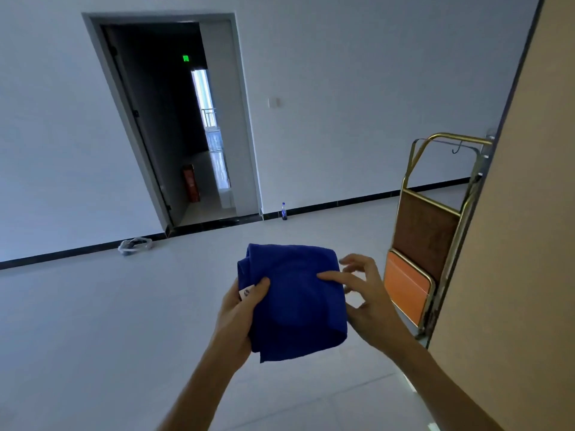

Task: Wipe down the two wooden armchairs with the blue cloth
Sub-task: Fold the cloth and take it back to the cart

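The left hand (241,309) is gripping the folded blue cloth (292,301) in mid-air at near centre while the right hand (362,293) is resting straight fingers on it; no wooden armchair is showing, so wiping seems unstarted.

The cloth (294,301) is held up in the middle foreground above the floor (93,321), between the two hands; the left hand (239,309) grips its left edge, thumb on top, and the right hand (367,301) is at its right edge with one finger laid on the upper face; behind them, across the floor, stands the far wall with an open doorway (174,119) at left of centre; a bottle (284,211) stands on the floor against the wall just right of the doorway; a bag (135,245) lies on the floor by the wall left of it; a folded chair (429,231) leans at the right, beside a nearer wall (522,244).
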Available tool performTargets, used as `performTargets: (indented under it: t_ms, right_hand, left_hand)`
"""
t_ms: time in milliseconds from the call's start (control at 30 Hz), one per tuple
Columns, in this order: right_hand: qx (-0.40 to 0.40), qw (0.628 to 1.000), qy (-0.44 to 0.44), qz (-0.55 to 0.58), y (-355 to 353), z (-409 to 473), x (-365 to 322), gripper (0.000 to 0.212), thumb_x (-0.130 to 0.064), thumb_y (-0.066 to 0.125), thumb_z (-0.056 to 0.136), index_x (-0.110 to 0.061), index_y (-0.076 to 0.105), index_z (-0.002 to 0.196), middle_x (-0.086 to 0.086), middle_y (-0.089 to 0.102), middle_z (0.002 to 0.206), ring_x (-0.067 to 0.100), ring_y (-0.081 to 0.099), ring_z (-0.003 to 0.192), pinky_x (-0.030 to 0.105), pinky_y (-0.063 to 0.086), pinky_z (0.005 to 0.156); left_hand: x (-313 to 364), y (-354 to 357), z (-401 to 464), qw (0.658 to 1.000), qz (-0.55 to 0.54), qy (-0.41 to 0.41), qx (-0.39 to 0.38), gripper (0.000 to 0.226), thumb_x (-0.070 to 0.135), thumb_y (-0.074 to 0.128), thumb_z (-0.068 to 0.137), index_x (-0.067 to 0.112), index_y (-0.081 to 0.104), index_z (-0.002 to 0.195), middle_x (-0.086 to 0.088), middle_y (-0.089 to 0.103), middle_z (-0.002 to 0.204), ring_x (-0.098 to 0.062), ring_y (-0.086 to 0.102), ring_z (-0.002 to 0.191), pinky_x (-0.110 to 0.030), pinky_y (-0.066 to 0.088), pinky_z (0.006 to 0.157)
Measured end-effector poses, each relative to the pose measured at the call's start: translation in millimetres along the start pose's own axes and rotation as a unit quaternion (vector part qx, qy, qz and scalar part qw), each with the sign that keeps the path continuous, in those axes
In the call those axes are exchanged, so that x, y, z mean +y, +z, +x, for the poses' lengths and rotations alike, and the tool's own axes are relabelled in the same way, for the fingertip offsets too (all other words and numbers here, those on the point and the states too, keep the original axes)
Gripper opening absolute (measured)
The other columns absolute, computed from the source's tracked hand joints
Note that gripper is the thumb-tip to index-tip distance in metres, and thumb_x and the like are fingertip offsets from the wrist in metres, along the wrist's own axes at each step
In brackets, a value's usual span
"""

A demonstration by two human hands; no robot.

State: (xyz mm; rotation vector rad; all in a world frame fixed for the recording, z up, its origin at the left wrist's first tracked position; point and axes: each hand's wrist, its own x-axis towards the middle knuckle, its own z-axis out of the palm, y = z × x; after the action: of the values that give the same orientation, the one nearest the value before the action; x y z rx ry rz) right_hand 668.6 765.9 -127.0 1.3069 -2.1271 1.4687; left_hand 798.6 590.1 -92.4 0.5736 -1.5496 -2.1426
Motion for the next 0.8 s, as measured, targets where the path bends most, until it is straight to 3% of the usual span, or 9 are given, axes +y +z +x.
performTargets:
  t_ms: [133, 233, 333, 433, 500, 600, 633, 700, 800]
  right_hand:
    - [0.027, 0.99, -0.04, -0.131, 0.2, 45.0, 44.7, 0.055, -0.034, 0.077, 0.079, -0.027, 0.054, 0.128, -0.012, 0.04, 0.137, 0.009, 0.041, 0.127, 0.008, 0.046, 0.084]
    - [-0.007, 0.969, -0.171, -0.178, -1.8, 91.2, 88.4, 0.038, -0.046, 0.064, 0.087, -0.035, 0.059, 0.124, -0.005, 0.043, 0.143, 0.025, 0.039, 0.133, 0.032, 0.039, 0.107]
    - [0.0, 0.96, -0.191, -0.203, -4.4, 145.1, 141.2, 0.03, -0.043, 0.057, 0.095, -0.027, 0.066, 0.118, -0.001, 0.055, 0.134, 0.026, 0.045, 0.129, 0.043, 0.037, 0.107]
    - [0.012, 0.98, -0.132, -0.151, -7.2, 199.2, 177.9, 0.034, -0.043, 0.051, 0.098, -0.019, 0.07, 0.113, -0.003, 0.066, 0.121, 0.018, 0.053, 0.122, 0.04, 0.042, 0.105]
    - [0.01, 0.998, -0.054, -0.028, -18.7, 234.2, 191.8, 0.021, -0.041, 0.06, 0.093, -0.033, 0.071, 0.11, -0.012, 0.07, 0.112, 0.011, 0.062, 0.111, 0.034, 0.048, 0.1]
    - [0.079, 0.993, 0.065, -0.054, -36.0, 280.9, 214.0, 0.013, -0.028, 0.077, 0.07, -0.021, 0.077, 0.082, -0.003, 0.074, 0.078, 0.014, 0.067, 0.078, 0.02, 0.055, 0.07]
    - [0.099, 0.987, 0.111, -0.066, -42.8, 295.2, 220.6, 0.004, -0.018, 0.069, 0.069, -0.021, 0.07, 0.072, -0.002, 0.068, 0.067, 0.014, 0.062, 0.069, 0.02, 0.052, 0.063]
    - [0.165, 0.97, 0.175, -0.046, -54.1, 323.2, 239.1, 0.023, -0.004, 0.056, 0.076, -0.026, 0.056, 0.07, -0.005, 0.057, 0.066, 0.009, 0.052, 0.066, 0.024, 0.046, 0.063]
    - [0.222, 0.955, 0.198, 0.002, -71.1, 360.0, 282.6, 0.011, 0.008, 0.052, 0.086, 0.005, 0.057, 0.076, 0.021, 0.052, 0.063, 0.015, 0.044, 0.06, 0.032, 0.038, 0.054]
  left_hand:
    - [-13.5, 20.1, 72.4, 1.0, -0.004, -0.021, -0.022, 0.026, 0.022, 0.062, 0.091, 0.022, 0.065, 0.117, -0.002, 0.075, 0.11, -0.026, 0.072, 0.097, -0.04, 0.058, 0.073]
    - [-17.0, 38.5, 138.6, 0.998, -0.01, -0.035, -0.044, 0.027, 0.021, 0.06, 0.092, 0.021, 0.065, 0.118, -0.005, 0.074, 0.112, -0.029, 0.071, 0.1, -0.041, 0.058, 0.075]
    - [-12.0, 60.7, 212.2, 0.996, -0.028, -0.058, -0.067, 0.027, 0.032, 0.06, 0.091, 0.024, 0.066, 0.116, -0.003, 0.074, 0.112, -0.027, 0.072, 0.098, -0.043, 0.058, 0.076]
    - [2.8, 90.9, 283.3, 0.987, -0.053, -0.115, -0.101, 0.046, 0.053, 0.057, 0.086, 0.018, 0.068, 0.113, -0.009, 0.076, 0.107, -0.029, 0.074, 0.091, -0.044, 0.057, 0.075]
    - [9.0, 110.5, 328.2, 0.981, -0.043, -0.137, -0.129, 0.058, 0.065, 0.051, 0.081, 0.018, 0.07, 0.107, -0.011, 0.077, 0.099, -0.027, 0.076, 0.082, -0.04, 0.058, 0.069]
    - [7.9, 137.9, 393.0, 0.973, -0.014, -0.136, -0.184, 0.076, 0.075, 0.044, 0.07, 0.018, 0.072, 0.111, -0.011, 0.076, 0.105, -0.03, 0.074, 0.091, -0.043, 0.056, 0.078]
    - [6.2, 147.9, 411.8, 0.97, -0.009, -0.136, -0.2, 0.076, 0.076, 0.043, 0.07, 0.018, 0.072, 0.111, -0.011, 0.076, 0.107, -0.03, 0.074, 0.093, -0.043, 0.056, 0.077]
    - [1.6, 166.0, 445.6, 0.962, -0.003, -0.135, -0.235, 0.072, 0.073, 0.044, 0.07, 0.021, 0.074, 0.109, -0.011, 0.075, 0.107, -0.029, 0.074, 0.092, -0.04, 0.056, 0.07]
    - [-13.3, 191.5, 497.6, 0.951, 0.039, -0.067, -0.298, 0.066, 0.07, 0.058, 0.075, 0.027, 0.063, 0.125, -0.007, 0.07, 0.121, -0.029, 0.068, 0.11, -0.044, 0.057, 0.08]
